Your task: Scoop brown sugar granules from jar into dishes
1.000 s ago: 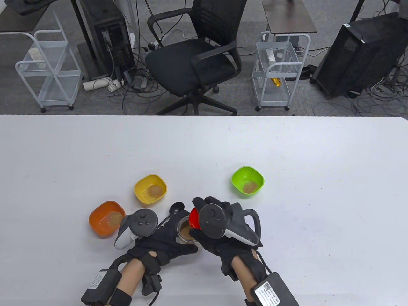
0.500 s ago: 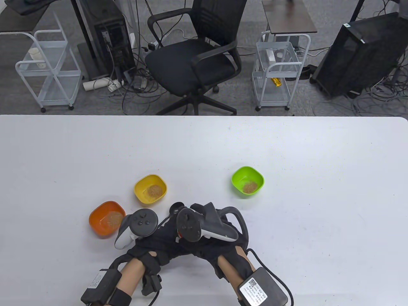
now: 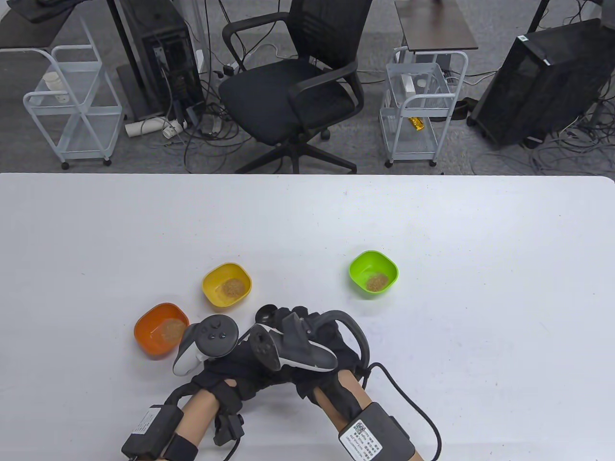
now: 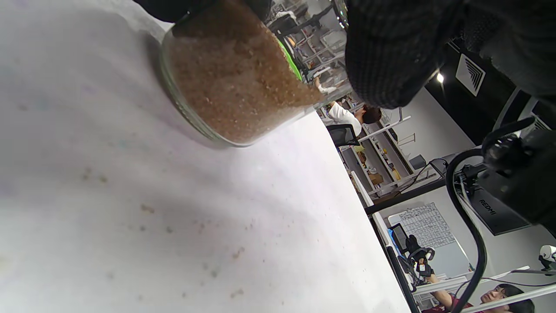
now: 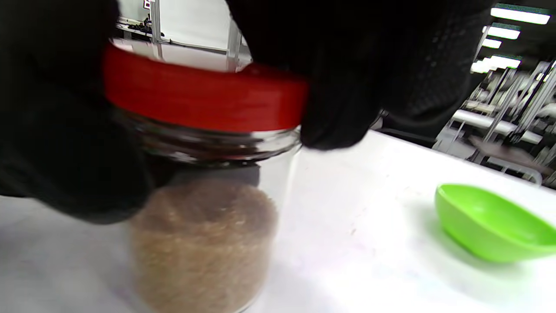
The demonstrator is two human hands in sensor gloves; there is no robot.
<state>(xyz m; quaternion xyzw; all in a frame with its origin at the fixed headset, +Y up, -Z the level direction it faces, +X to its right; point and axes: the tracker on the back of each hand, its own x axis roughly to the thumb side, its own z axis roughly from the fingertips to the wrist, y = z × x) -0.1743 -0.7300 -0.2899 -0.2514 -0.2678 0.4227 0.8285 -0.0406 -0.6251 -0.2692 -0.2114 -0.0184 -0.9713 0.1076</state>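
Note:
A glass jar (image 5: 204,243) part full of brown sugar stands on the white table; it also shows in the left wrist view (image 4: 234,82). My right hand (image 3: 300,331) grips the red lid (image 5: 204,102) and holds it on the jar's mouth. My left hand (image 3: 240,362) grips the jar's side. In the table view both hands hide the jar. The orange dish (image 3: 161,330), yellow dish (image 3: 227,284) and green dish (image 3: 374,272) each hold a small heap of sugar. A black spoon's bowl (image 3: 265,313) lies just beyond the hands.
The green dish (image 5: 491,226) sits to the right of the jar in the right wrist view. A few sugar grains lie scattered on the table (image 4: 173,226) near the jar. Beyond the table's far edge stand an office chair (image 3: 293,91) and carts.
My right hand has carried the red lid left and down onto the jar, and its wrist has turned. The left hand and the dishes have stayed put.

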